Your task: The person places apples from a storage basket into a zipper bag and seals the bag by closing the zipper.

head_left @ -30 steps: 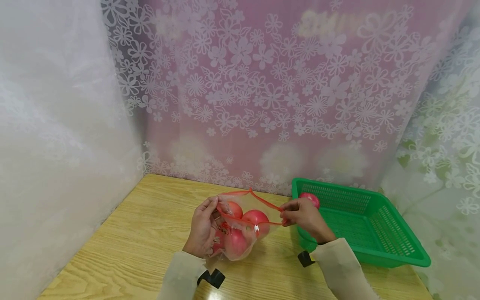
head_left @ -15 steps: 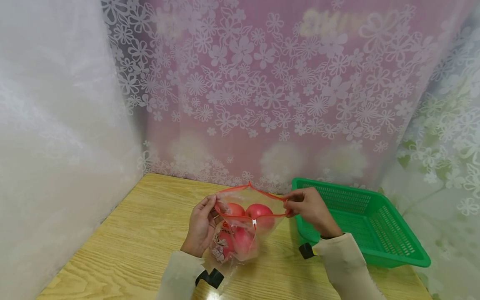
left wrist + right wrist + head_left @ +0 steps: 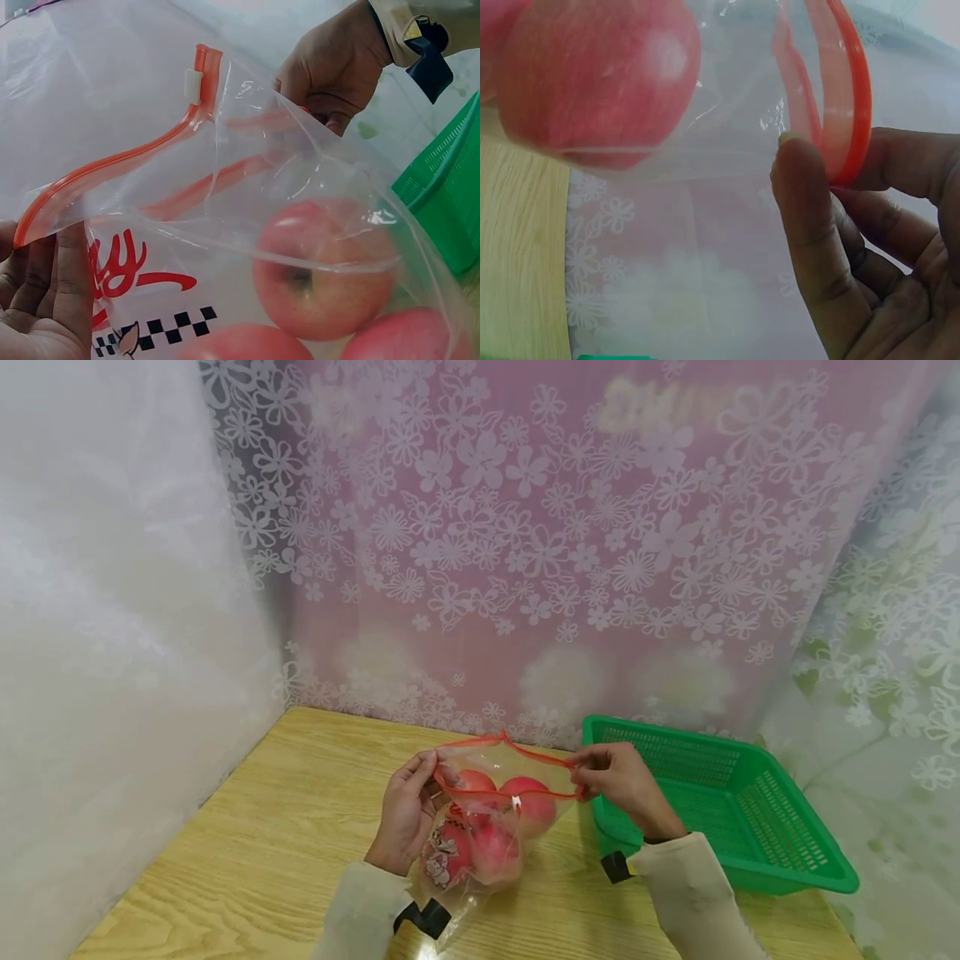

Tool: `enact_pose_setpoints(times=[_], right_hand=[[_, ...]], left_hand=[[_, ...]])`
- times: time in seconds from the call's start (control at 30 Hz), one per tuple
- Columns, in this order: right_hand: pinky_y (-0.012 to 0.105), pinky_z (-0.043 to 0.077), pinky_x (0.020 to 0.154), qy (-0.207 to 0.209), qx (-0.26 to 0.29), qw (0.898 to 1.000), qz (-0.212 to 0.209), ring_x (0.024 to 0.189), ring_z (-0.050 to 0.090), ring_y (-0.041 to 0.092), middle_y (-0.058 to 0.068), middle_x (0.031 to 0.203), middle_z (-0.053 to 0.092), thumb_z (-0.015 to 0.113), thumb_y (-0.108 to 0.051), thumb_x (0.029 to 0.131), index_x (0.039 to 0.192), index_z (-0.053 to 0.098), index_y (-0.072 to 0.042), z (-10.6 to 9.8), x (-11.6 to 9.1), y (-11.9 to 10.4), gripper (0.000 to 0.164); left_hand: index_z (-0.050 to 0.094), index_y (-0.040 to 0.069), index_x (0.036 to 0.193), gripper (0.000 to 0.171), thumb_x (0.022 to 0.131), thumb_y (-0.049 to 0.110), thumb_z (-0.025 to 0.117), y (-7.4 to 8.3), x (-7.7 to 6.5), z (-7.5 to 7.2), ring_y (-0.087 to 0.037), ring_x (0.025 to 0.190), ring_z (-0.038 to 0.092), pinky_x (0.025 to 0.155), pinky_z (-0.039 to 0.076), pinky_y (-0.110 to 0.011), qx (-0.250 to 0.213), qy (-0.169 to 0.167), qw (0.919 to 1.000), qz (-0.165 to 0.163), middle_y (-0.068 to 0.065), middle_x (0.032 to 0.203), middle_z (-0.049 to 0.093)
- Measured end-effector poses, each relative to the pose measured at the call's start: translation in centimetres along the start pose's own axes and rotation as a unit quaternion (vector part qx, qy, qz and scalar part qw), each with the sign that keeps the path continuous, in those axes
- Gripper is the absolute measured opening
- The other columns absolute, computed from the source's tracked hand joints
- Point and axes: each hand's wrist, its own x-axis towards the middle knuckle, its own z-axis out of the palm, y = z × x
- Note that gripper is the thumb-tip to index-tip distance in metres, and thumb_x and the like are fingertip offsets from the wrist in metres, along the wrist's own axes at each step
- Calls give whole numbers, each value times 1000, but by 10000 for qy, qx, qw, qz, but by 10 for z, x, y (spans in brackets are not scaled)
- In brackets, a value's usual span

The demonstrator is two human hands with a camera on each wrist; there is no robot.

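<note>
A clear zip bag (image 3: 491,795) with a red zip edge is stretched wide at its mouth between both hands. Several red apples (image 3: 536,817) fill its lower part; one shows its stem end among the apples (image 3: 322,277) in the left wrist view. My left hand (image 3: 405,814) pinches the left end of the mouth, fingers behind the plastic. At the opposite end my right hand (image 3: 622,781) grips the red edge between thumb and fingers, with an apple (image 3: 600,82) nearby inside the bag. A white slider (image 3: 193,87) sits on the zip. Red lettering and a checkered print mark the bag.
A green plastic basket (image 3: 750,870) with slotted walls stands on the right of the wooden table (image 3: 247,843), partly behind the right hand. Flowered pink sheeting (image 3: 480,568) hangs at the back, with pale sheets on both sides.
My right hand has shifted slightly right, drawing the bag's mouth wider. The apple seen at the basket's left end a second ago no longer shows; the right hand overlaps that spot.
</note>
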Motion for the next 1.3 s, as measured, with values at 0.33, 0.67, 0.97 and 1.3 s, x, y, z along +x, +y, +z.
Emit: enact_pose_setpoints(times=[0.33,0.67,0.97,1.3], right_hand=[[42,57,68,-109,65,9999,-49,67,66,28,20,87,66,62,-4,92,111,64,8,0,0,13,22],[40,57,65,-358,36,9993,-35,69,65,27,15,87,66,62,-7,93,113,63,8,-1,-3,20,25],[42,58,68,-468,-71,9989,-70,72,65,27,11,90,67,63,-14,94,115,63,7,-6,-4,25,29],[42,57,75,-64,61,9999,114,84,66,27,13,101,66,62,-25,95,118,63,4,-18,-3,34,37]], left_hand=[[65,13,94,20,103,20,48,-4,1,4,-9,71,65,67,56,-22,114,58,9999,-32,2,77,68],[65,13,93,20,102,22,50,-7,3,6,-8,71,65,65,55,-21,286,112,9995,-73,3,76,67],[64,11,94,21,103,21,48,-9,3,6,-8,72,65,66,55,-22,366,46,9993,-44,2,76,67],[64,12,94,21,103,22,49,-10,3,7,-8,71,65,66,55,-22,360,110,9992,-106,2,76,67]])
